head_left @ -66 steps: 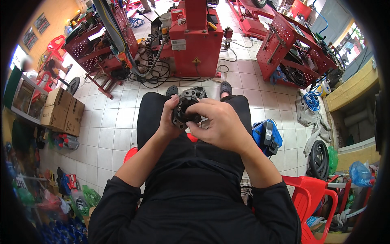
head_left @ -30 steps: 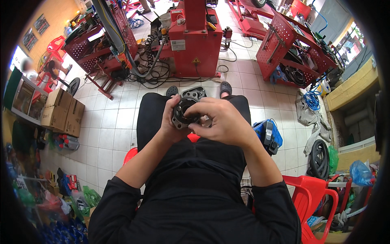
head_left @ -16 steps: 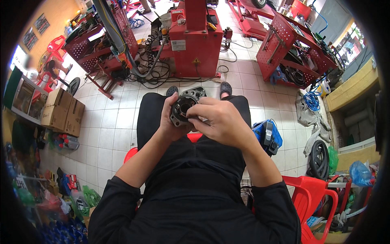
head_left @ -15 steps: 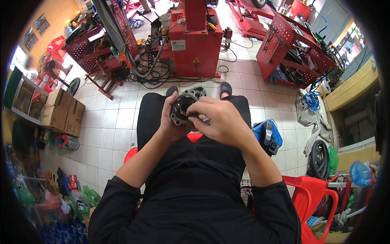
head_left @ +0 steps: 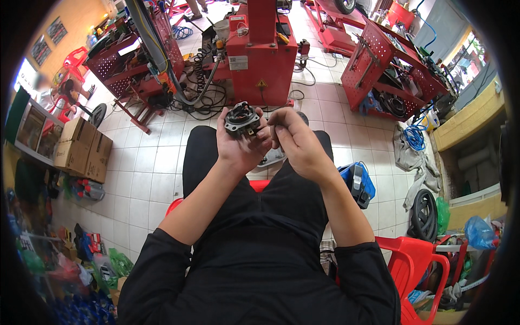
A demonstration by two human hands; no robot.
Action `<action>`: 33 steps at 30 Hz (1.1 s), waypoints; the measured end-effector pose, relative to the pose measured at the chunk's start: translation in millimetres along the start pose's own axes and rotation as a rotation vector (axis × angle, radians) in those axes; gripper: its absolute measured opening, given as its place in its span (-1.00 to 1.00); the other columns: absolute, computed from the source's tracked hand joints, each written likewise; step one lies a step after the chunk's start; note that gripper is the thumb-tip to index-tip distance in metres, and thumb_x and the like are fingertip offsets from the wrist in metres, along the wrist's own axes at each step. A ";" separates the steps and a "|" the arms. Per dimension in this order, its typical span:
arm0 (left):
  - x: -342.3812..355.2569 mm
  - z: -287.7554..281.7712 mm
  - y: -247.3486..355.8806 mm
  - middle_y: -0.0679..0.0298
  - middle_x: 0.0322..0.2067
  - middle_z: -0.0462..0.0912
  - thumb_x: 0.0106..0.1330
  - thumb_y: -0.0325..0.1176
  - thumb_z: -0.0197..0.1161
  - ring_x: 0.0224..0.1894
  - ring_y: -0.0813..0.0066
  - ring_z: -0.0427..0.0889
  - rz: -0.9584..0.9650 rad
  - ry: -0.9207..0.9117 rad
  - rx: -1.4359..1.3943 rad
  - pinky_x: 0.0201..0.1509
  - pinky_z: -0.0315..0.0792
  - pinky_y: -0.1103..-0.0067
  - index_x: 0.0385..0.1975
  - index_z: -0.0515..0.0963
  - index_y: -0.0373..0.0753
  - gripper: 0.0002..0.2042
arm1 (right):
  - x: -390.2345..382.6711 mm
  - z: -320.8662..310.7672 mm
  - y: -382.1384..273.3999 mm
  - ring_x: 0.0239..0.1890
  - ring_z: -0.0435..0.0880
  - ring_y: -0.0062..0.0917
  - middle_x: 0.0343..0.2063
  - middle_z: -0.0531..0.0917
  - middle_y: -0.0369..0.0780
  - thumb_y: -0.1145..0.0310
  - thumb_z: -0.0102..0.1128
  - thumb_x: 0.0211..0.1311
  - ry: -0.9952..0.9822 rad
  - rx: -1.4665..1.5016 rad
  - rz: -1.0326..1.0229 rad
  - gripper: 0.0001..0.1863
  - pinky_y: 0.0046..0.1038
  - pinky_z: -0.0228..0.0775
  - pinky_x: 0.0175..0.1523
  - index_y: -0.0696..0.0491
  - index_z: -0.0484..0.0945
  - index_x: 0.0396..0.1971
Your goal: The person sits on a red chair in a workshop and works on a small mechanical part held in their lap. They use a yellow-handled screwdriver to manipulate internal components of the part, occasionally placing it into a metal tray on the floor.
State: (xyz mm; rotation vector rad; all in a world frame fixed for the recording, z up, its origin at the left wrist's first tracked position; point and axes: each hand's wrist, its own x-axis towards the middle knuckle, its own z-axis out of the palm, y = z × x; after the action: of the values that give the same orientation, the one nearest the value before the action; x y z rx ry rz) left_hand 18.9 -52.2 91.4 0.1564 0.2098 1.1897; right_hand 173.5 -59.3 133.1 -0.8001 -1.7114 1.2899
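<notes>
White tiles covered the floor (head_left: pixel 146 179). Bright light (head_left: pixel 23 74) showed beside an orange wall (head_left: pixel 81 15). A red machine (head_left: pixel 276 65) stood between red carts (head_left: pixel 365 67); a red chair (head_left: pixel 405 265) sat lower right, a yellow ledge (head_left: pixel 468 120) above.

Left hand (head_left: pixel 236 150) is palm-up, fingers curled in a cupped grip. Right hand (head_left: pixel 298 140) is just right of it, fingers bent, thumb by index; pinch closure unclear. Left forearm (head_left: pixel 201 203) and right forearm (head_left: pixel 345 208) angle inward, near to far.
</notes>
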 end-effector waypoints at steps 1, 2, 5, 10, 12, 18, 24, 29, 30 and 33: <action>0.6 -0.6 0.7 0.28 -0.48 0.42 0.24 0.25 -0.24 -0.45 0.39 0.38 -0.008 -0.038 -0.025 -0.35 0.27 0.49 -0.22 0.44 -0.26 -0.39 | -0.3 -0.3 -0.7 -0.30 0.53 -0.64 -0.36 0.51 -0.20 0.56 -0.16 0.31 0.018 0.070 0.005 -0.84 -0.58 0.36 -0.13 0.21 0.30 -0.14; 1.1 -2.0 1.9 0.27 -0.47 0.44 0.25 0.25 -0.24 -0.42 0.37 0.41 -0.016 -0.076 -0.050 -0.31 0.31 0.47 -0.21 0.44 -0.26 -0.38 | 0.0 -1.4 -0.6 -0.30 0.53 -0.64 -0.37 0.51 -0.21 0.56 -0.16 0.31 0.032 0.070 0.000 -0.84 -0.58 0.36 -0.14 0.20 0.30 -0.14; -1.7 -2.8 4.5 0.18 -0.35 0.51 0.25 0.24 -0.24 -0.26 0.27 0.49 0.030 -0.082 -0.067 -0.19 0.38 0.40 -0.20 0.46 -0.28 -0.38 | 0.8 -4.4 0.3 -0.32 0.51 -0.66 -0.40 0.53 -0.25 0.57 -0.12 0.30 0.062 0.068 -0.019 -0.84 -0.59 0.35 -0.17 0.17 0.31 -0.13; -5.3 -4.4 5.3 0.02 -0.11 0.53 0.26 0.22 -0.24 0.03 0.11 0.47 0.100 -0.102 -0.086 0.03 0.37 0.31 -0.20 0.48 -0.31 -0.36 | 1.2 -2.1 5.0 -0.38 0.52 -0.66 -0.43 0.56 -0.25 0.57 0.00 0.24 0.089 0.000 -0.046 -0.88 -0.60 0.35 -0.28 0.14 0.45 -0.23; -7.0 -2.1 5.4 -0.01 -0.07 0.52 0.26 0.22 -0.25 0.08 0.08 0.43 0.095 -0.096 -0.107 0.11 0.32 0.31 -0.20 0.49 -0.32 -0.36 | 1.5 -1.9 5.0 -0.39 0.58 -0.49 -0.43 0.58 -0.17 0.55 0.05 0.16 0.107 -0.262 -0.158 -0.88 -0.50 0.40 -0.24 0.16 0.51 -0.29; -12.5 -3.6 4.2 0.01 -0.08 0.52 0.28 0.22 -0.29 0.12 0.10 0.38 0.095 -0.165 -0.058 0.22 0.20 0.34 -0.18 0.49 -0.32 -0.35 | -1.8 14.7 10.7 -0.43 0.59 -0.30 -0.43 0.58 -0.13 0.43 0.22 0.00 0.191 -0.636 -0.301 -0.84 -0.38 0.42 -0.31 0.16 0.57 -0.39; -16.8 -13.7 -2.3 0.01 -0.07 0.52 0.29 0.21 -0.28 0.07 0.12 0.41 0.076 -0.158 -0.004 0.24 0.20 0.36 -0.16 0.50 -0.32 -0.35 | -2.9 27.0 19.4 -0.42 0.59 -0.23 -0.41 0.59 -0.14 0.37 0.26 -0.03 0.254 -0.691 -0.336 -0.80 -0.32 0.43 -0.29 0.17 0.55 -0.42; -18.1 -12.5 -3.6 0.02 -0.10 0.54 0.30 0.19 -0.25 0.06 0.14 0.43 0.060 -0.143 -0.049 0.25 0.19 0.35 -0.16 0.51 -0.31 -0.37 | -4.1 27.5 19.6 -0.35 0.60 -0.22 -0.35 0.60 -0.12 0.38 0.28 -0.06 0.230 -0.730 -0.279 -0.77 -0.32 0.44 -0.24 0.19 0.56 -0.40; -16.8 -15.7 -3.6 0.02 -0.11 0.54 0.30 0.19 -0.24 0.06 0.15 0.42 0.060 -0.135 -0.077 0.26 0.19 0.35 -0.16 0.51 -0.32 -0.37 | -5.2 26.8 18.8 -0.32 0.60 -0.22 -0.31 0.60 -0.12 0.39 0.29 -0.08 0.225 -0.759 -0.257 -0.76 -0.34 0.45 -0.21 0.20 0.56 -0.39; -16.4 -20.1 -1.1 0.02 -0.12 0.54 0.30 0.19 -0.23 0.07 0.14 0.42 0.059 -0.138 -0.129 0.28 0.17 0.34 -0.17 0.50 -0.33 -0.37 | -5.6 25.5 14.6 -0.29 0.59 -0.21 -0.29 0.60 -0.11 0.41 0.30 -0.11 0.175 -0.790 -0.191 -0.74 -0.35 0.44 -0.17 0.21 0.56 -0.37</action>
State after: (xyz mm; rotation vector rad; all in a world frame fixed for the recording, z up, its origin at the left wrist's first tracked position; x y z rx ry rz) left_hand 9.1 -67.6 73.0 0.1321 0.0075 1.2423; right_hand 153.4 -71.3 114.4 -1.1085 -2.0967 0.3676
